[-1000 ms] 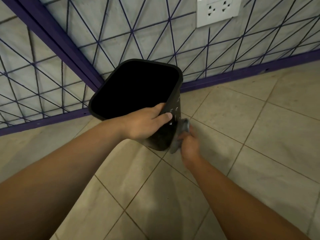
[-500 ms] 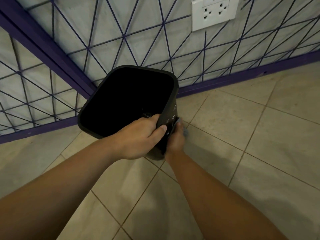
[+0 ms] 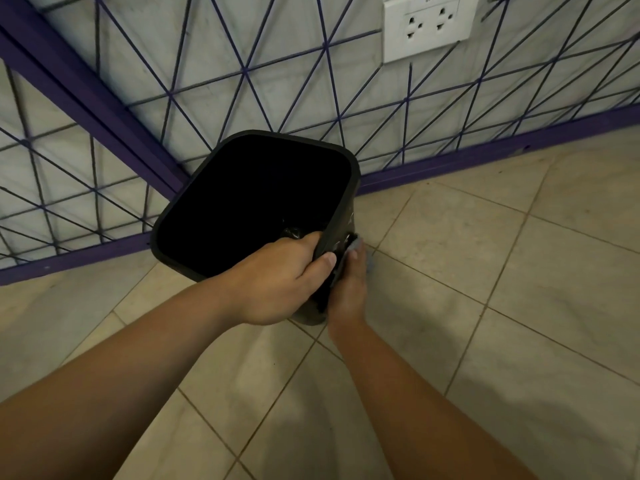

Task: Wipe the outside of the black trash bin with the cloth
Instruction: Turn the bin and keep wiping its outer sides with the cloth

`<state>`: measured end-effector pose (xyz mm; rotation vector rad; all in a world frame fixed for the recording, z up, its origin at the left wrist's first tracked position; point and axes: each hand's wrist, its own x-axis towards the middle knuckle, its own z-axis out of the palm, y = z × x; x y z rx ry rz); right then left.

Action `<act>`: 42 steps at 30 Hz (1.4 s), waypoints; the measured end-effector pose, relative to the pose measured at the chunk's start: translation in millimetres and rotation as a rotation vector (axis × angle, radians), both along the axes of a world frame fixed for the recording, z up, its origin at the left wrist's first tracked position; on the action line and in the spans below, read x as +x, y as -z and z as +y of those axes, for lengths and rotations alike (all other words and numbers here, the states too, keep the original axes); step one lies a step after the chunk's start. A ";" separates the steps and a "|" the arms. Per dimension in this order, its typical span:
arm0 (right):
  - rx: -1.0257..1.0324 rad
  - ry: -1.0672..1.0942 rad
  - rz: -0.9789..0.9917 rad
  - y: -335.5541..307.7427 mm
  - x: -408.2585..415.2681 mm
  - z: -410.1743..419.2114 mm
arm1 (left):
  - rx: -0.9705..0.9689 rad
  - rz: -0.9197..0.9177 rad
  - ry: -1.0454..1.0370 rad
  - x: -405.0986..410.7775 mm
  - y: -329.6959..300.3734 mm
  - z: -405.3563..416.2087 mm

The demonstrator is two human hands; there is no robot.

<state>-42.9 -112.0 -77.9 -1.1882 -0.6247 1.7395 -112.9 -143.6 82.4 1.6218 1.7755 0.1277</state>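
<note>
An indoor room corner, most likely in a home or a small commercial building, though which of the two cannot be told. The floor of large beige square ceramic tiles [image 3: 485, 254] with thin brown grout lines meets a wall of pale grey marbled tiles [image 3: 294, 29] crossed by purple triangular line patterns. A dark purple skirting band [image 3: 485, 161] runs along the base of the wall. A white plastic double wall socket [image 3: 429, 26] is set low on the wall, and a small black plastic trash bin [image 3: 341, 216] belongs to such a lived-in or worked-in room
</note>
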 end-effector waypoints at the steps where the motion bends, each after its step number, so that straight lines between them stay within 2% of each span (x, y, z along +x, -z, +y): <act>1: 0.000 -0.005 -0.007 -0.6 -0.9 4.1 | 0.003 -0.001 -0.004 0.5 -0.3 -0.5; 4: -0.025 -0.023 -0.001 2.4 -4.5 18.8 | 0.028 -0.002 -0.018 0.7 0.0 0.0; 10: 0.022 -0.037 -0.031 0.1 -2.0 -3.0 | 0.036 0.014 -0.011 -1.1 0.5 -1.5; 14: -0.075 -0.067 -0.059 4.9 -5.0 10.8 | 0.041 0.006 -0.011 -0.2 -0.5 -4.0; 18: -0.064 0.006 0.001 -4.4 -6.0 -1.1 | 0.057 0.007 -0.003 -0.3 -0.6 -6.0; 20: -0.045 -0.002 -0.015 -3.8 -2.5 -0.7 | 0.056 0.026 -0.005 -0.4 0.1 -5.3; 24: -0.133 -0.016 0.057 -5.2 -4.2 9.6 | 0.067 0.029 -0.010 -1.1 1.0 -5.6; 28: -0.086 -0.009 0.033 -6.8 -2.7 6.0 | 0.059 0.023 -0.006 -0.8 1.6 -3.9; 32: -0.175 0.000 0.091 -4.9 -2.6 21.9 | 0.055 0.008 -0.005 -1.2 2.8 -2.7; 37: -0.076 0.020 0.070 -7.0 -4.1 17.5 | 0.066 0.015 -0.005 -2.5 4.5 -1.7; 42: -0.186 0.029 0.115 -2.1 -3.0 32.1 | 0.071 0.000 0.004 -3.9 5.0 -2.7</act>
